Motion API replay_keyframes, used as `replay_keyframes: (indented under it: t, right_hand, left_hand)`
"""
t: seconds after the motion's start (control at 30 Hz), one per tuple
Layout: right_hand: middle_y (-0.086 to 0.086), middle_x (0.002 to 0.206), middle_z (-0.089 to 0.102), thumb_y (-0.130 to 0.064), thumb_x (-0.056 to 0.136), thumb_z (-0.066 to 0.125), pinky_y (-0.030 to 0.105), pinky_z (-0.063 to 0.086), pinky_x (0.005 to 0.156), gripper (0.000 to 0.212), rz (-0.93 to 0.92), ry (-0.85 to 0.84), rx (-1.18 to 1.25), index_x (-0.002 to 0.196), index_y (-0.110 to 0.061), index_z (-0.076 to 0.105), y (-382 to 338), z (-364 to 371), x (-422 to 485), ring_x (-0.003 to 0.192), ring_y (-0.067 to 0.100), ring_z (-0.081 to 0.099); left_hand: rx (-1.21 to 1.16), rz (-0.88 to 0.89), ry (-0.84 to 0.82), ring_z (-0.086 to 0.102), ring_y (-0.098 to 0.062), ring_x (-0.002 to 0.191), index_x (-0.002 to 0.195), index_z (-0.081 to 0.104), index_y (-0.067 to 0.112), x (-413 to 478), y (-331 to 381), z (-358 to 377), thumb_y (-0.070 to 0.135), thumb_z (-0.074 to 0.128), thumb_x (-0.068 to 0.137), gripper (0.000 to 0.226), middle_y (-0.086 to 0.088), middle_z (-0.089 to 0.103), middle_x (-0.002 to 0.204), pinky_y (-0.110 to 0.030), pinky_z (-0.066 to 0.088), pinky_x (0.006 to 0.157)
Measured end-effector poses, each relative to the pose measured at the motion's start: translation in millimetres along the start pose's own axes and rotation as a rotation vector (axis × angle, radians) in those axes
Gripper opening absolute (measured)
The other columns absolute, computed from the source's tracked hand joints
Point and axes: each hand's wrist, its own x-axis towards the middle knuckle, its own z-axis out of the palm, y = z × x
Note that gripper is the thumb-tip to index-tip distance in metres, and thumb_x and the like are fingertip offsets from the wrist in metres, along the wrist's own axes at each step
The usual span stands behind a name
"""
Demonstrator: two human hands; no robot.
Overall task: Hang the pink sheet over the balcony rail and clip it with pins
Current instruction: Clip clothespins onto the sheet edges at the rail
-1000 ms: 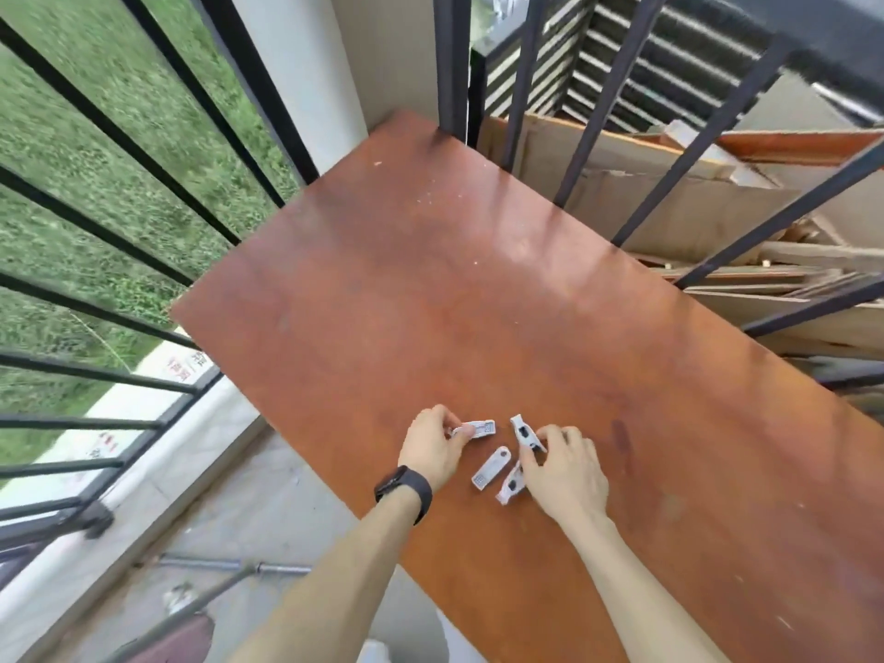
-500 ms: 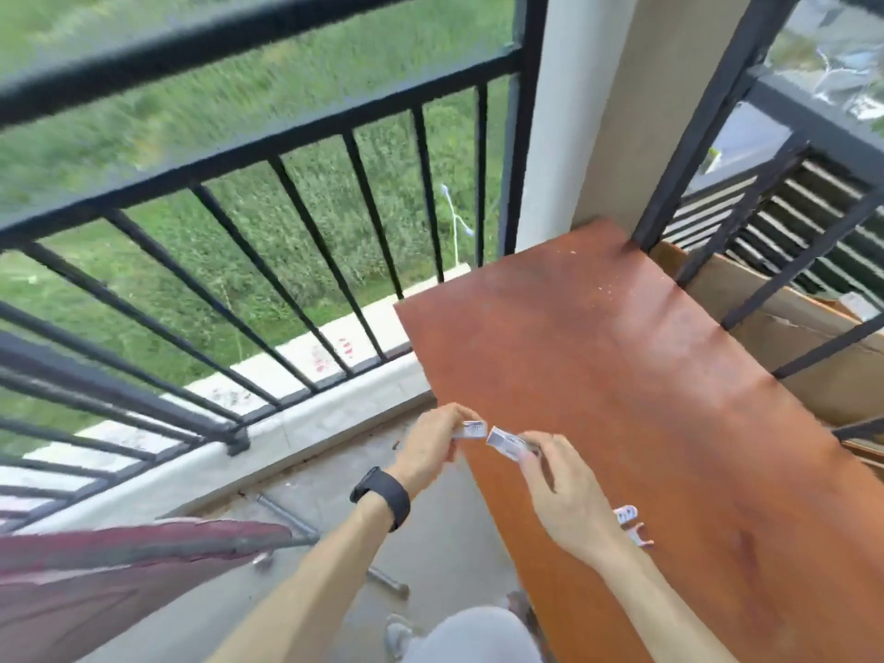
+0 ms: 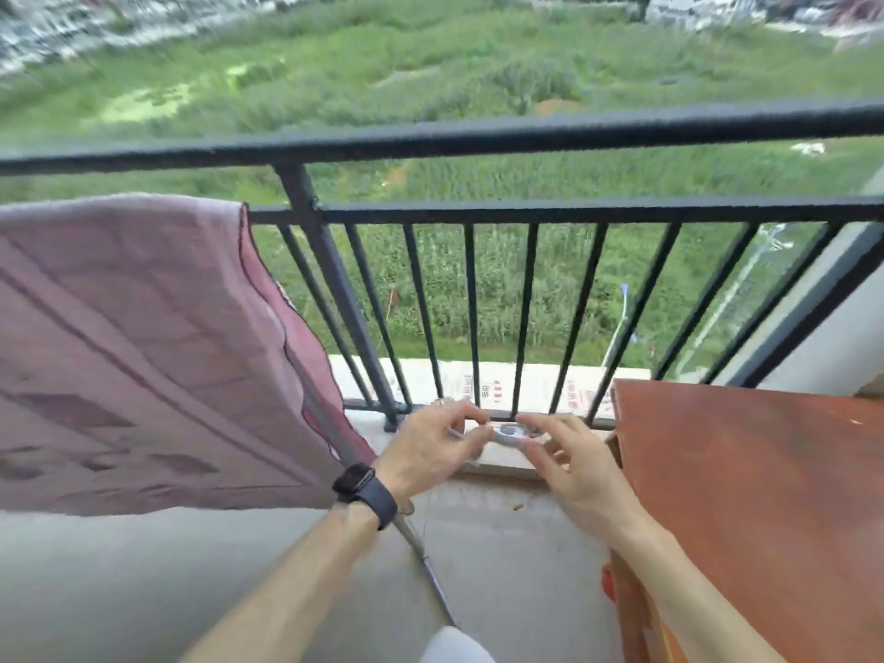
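The pink sheet hangs draped over the black balcony rail at the left, its lower edge above the floor. My left hand, with a dark watch on the wrist, and my right hand meet low in the middle, in front of the rail's bars. A white clothes pin sits blurred between the fingertips of both hands. My left hand pinches another pale pin, hard to make out. No pin is visible on the sheet.
A reddish-brown wooden board lies at the right, its corner close to my right hand. A thin metal rod leans across the concrete floor under my left arm. Grass lies far below beyond the bars.
The view has swung left from the wooden board to face the rail. Both hands lifted pins off the board and carried them toward the rail; the hanging sheet has come into view.
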Motion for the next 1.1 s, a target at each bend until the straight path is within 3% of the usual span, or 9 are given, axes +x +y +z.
replay_keyframes:
  t: [0.2,0.37,0.57,0.67,0.73,0.83,0.9,1.0,1.1]
  right_hand:
    - [-0.021,0.109,0.065,-0.033,0.087,0.077,0.017,0.053,0.081,0.037,-0.051,-0.187,0.106,0.114,-0.051,0.059,-19,42,48,0.09,0.002,0.067]
    - [-0.03,0.105,0.067,-0.032,0.088,0.076,0.014,0.051,0.087,0.036,-0.181,-0.279,0.11,0.112,-0.051,0.058,-27,55,84,0.1,-0.006,0.065]
    - [-0.023,0.097,0.07,-0.045,0.085,0.072,0.011,0.051,0.079,0.029,-0.266,-0.302,0.24,0.111,-0.036,0.064,-43,65,114,0.091,-0.003,0.067]
    - [-0.023,0.092,0.07,-0.045,0.086,0.072,0.008,0.049,0.072,0.022,-0.244,-0.292,0.336,0.104,-0.039,0.062,-49,62,127,0.085,-0.002,0.068]
    - [-0.025,0.093,0.069,-0.042,0.086,0.073,0.008,0.048,0.069,0.02,-0.257,-0.296,0.368,0.103,-0.04,0.062,-55,60,136,0.082,-0.001,0.069]
    - [-0.027,0.096,0.068,-0.037,0.086,0.074,0.016,0.054,0.067,0.021,-0.285,-0.316,0.397,0.101,-0.044,0.061,-72,56,149,0.081,0.003,0.069]
    - [-0.029,0.096,0.067,-0.035,0.087,0.074,0.017,0.054,0.066,0.022,-0.311,-0.311,0.417,0.101,-0.047,0.061,-85,51,158,0.081,0.004,0.068]
    - [-0.027,0.094,0.068,-0.037,0.088,0.072,0.012,0.05,0.066,0.021,-0.368,-0.28,0.427,0.101,-0.048,0.06,-108,39,170,0.083,0.001,0.066]
    - [-0.018,0.096,0.069,-0.031,0.088,0.074,0.015,0.053,0.07,0.02,-0.413,-0.241,0.397,0.107,-0.034,0.066,-134,27,185,0.085,0.0,0.065]
  left_hand:
    - [0.102,-0.123,0.197,0.059,0.0,0.081,0.104,0.069,0.031,-25,-33,-45,0.039,0.063,0.093,0.014,0.013,0.064,0.081,-0.01,0.04,0.068]
    - [0.061,-0.276,0.334,0.059,-0.001,0.077,0.105,0.064,0.037,-35,-30,-59,0.041,0.061,0.094,0.013,0.011,0.063,0.079,-0.013,0.042,0.065]
    - [0.163,-0.414,0.64,0.052,-0.013,0.051,0.097,0.044,0.038,-50,-3,-77,0.048,0.051,0.095,0.012,-0.002,0.054,0.059,-0.039,0.045,0.053]
    - [0.245,-0.359,0.861,0.059,-0.013,0.055,0.105,0.045,0.038,-51,18,-117,0.041,0.054,0.094,0.014,0.002,0.059,0.062,-0.024,0.043,0.052]
    - [0.463,-0.271,0.975,0.06,-0.01,0.066,0.119,0.046,0.037,-43,35,-161,0.037,0.059,0.093,0.029,0.012,0.063,0.08,-0.017,0.043,0.056]
    - [0.792,-0.194,0.847,0.063,-0.016,0.087,0.139,0.04,0.042,-22,67,-227,0.03,0.065,0.089,0.057,0.01,0.048,0.136,-0.036,0.056,0.068]
    - [0.965,-0.248,0.633,0.058,-0.008,0.092,0.142,0.032,0.054,-4,88,-258,0.029,0.065,0.088,0.067,0.017,0.032,0.152,-0.034,0.055,0.066]
    - [1.061,-0.277,0.375,0.058,-0.005,0.108,0.126,0.053,0.055,22,108,-280,0.039,0.061,0.091,0.039,0.026,0.042,0.146,-0.033,0.053,0.076]
    - [1.121,-0.243,0.313,0.064,-0.013,0.099,0.103,0.071,0.04,41,119,-288,0.045,0.061,0.091,0.016,0.016,0.069,0.11,-0.029,0.043,0.069]
